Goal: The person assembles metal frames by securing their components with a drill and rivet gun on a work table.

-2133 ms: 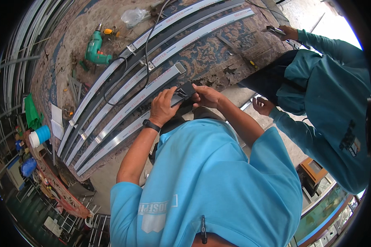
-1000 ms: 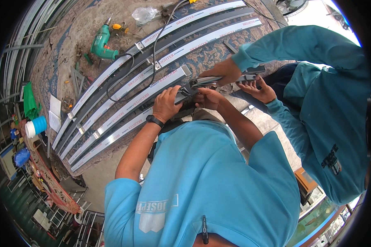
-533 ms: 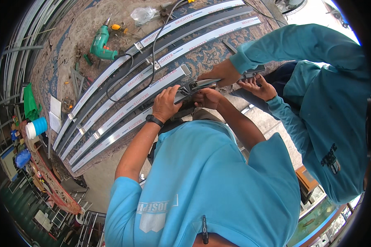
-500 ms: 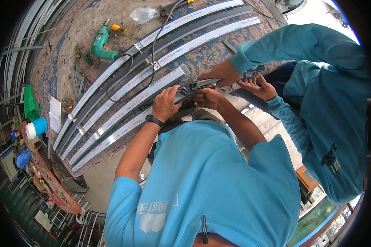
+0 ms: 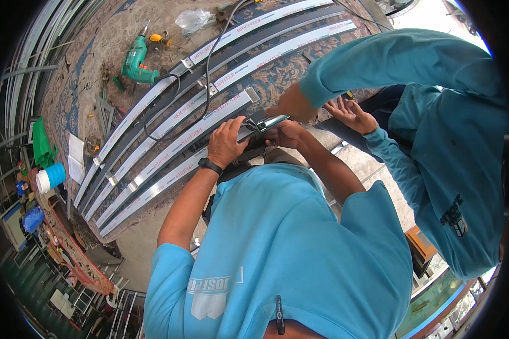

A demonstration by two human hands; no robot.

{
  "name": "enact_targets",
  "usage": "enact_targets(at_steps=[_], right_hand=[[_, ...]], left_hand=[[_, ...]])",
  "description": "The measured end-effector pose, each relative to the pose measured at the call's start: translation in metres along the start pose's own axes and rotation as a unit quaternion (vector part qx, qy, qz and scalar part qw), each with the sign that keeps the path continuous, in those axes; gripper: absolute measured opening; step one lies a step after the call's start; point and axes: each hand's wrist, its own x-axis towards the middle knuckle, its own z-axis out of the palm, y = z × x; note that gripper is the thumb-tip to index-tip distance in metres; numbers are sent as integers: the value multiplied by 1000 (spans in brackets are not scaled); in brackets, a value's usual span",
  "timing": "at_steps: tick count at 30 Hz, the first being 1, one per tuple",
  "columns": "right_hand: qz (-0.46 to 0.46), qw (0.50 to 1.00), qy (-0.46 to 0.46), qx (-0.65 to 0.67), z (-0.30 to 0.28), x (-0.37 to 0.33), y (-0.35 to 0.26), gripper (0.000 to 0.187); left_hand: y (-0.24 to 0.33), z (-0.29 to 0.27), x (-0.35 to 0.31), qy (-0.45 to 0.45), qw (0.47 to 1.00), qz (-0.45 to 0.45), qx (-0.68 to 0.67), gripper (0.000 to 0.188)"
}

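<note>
At the end of the nearest metal strip (image 5: 168, 179), my left hand (image 5: 225, 141) closes over the strip, a dark watch on its wrist. Close by, my right hand (image 5: 287, 134) curls its fingers from below around the same end, next to a small dark metal fitting (image 5: 255, 125). A co-worker's hand (image 5: 295, 103) reaches in from the right and grips a shiny metal tool (image 5: 276, 121) against the fitting; the tool's kind is unclear. The co-worker's other hand (image 5: 356, 116) is spread open beside it.
Several long strips with printed white film (image 5: 181, 113) lie side by side on a patterned, worn cloth (image 5: 288, 73). Beyond them are a green drill (image 5: 136, 63) with its cord (image 5: 207, 73) across the strips, a clear plastic bag (image 5: 193, 21) and a blue-and-white roll (image 5: 50, 177).
The co-worker's gripping hand has shifted left and nearer the fitting, with the tool turned. The co-worker's other hand has opened. My hands stay almost still.
</note>
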Motion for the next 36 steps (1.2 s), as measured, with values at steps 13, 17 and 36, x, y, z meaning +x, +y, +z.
enact_targets(at_steps=[13, 17, 36], right_hand=[[7, 998, -54, 43, -24, 5, 9, 27], [13, 999, -43, 32, -19, 4, 7, 37], [11, 999, 41, 22, -8, 2, 7, 43]], left_hand=[[-2, 5, -3, 2, 1000, -1, -2, 69], [-2, 6, -4, 14, 1000, 9, -8, 69], [4, 4, -2, 30, 1000, 8, 6, 61]])
